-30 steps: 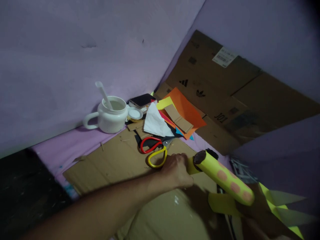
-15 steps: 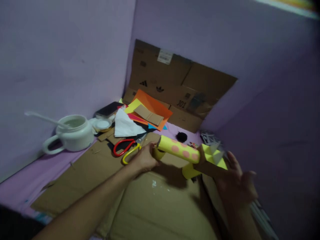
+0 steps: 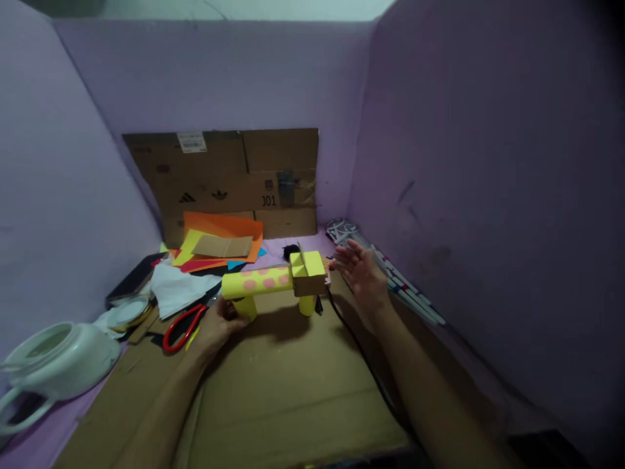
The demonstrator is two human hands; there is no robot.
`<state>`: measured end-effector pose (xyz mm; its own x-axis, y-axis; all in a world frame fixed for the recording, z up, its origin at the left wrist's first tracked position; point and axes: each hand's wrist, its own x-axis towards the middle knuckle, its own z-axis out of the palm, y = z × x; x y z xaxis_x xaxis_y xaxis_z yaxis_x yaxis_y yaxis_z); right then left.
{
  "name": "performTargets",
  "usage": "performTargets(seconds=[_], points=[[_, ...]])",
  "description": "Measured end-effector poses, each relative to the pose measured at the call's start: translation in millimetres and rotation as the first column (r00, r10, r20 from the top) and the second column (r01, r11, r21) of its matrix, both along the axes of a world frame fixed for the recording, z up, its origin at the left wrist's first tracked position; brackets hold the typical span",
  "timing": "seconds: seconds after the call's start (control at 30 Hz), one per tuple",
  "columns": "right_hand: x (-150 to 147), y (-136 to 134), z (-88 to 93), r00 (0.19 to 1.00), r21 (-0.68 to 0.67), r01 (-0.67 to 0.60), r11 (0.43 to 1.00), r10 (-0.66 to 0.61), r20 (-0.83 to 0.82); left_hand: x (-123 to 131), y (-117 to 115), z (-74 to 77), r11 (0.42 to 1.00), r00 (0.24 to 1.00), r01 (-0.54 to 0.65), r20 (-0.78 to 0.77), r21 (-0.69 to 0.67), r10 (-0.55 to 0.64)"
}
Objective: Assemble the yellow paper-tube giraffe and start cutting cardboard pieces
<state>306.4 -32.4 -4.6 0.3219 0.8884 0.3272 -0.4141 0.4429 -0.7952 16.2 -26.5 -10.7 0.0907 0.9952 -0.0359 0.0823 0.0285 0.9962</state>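
Note:
A yellow paper tube with pink spots [image 3: 263,281] lies level, its right end meeting a small cardboard box with a yellow top [image 3: 308,273]. Short yellow tubes stand underneath at both ends, like legs; the left support tube [image 3: 248,307] is gripped low down by my left hand [image 3: 222,324]. My right hand [image 3: 365,283] is raised just right of the box, apart from it, its fingers stretched out and holding nothing. Red-handled scissors [image 3: 183,329] lie beside my left hand.
Cardboard [image 3: 288,384] covers the work surface. A white pot [image 3: 73,365] stands at left. White tissue [image 3: 178,286] and orange paper [image 3: 224,223] lie behind the scissors. A black cable [image 3: 361,355] runs along the right. Rolled white strips [image 3: 415,296] lie along the right wall.
My view has swung right and levelled. My right hand has come away from the box and opened; my left hand stays at the left support tube.

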Motion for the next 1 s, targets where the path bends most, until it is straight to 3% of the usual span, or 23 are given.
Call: performTargets(seconds=[0.13,0.27,0.43,0.7,1.0], points=[[-4,-4,1.0,0.975,0.003,-0.134,0.991,0.131,0.179,2,-3,3.0,1.0,0.999,-0.028,-0.039,-0.009,0.027],[-12,-5,-1.0,0.896,-0.048,-0.262,0.964,0.261,0.358,3,-3,3.0,0.999,0.996,-0.048,-0.08,0.006,0.048],[-21,-1,-9.5,0.802,-0.07,-0.287,0.955,0.28,0.528,4,-4,3.0,0.998,0.993,-0.061,-0.1,0.016,0.062],[-30,2,-27.1,0.766,-0.1,-0.243,0.965,0.254,0.59,3,1,-0.3,0.997,0.987,-0.06,-0.148,0.053,0.068],[-30,5,-35.1,0.781,-0.13,-0.249,0.96,0.278,0.56,9,-2,-3.9,0.992,0.992,-0.107,-0.065,0.06,0.111]])
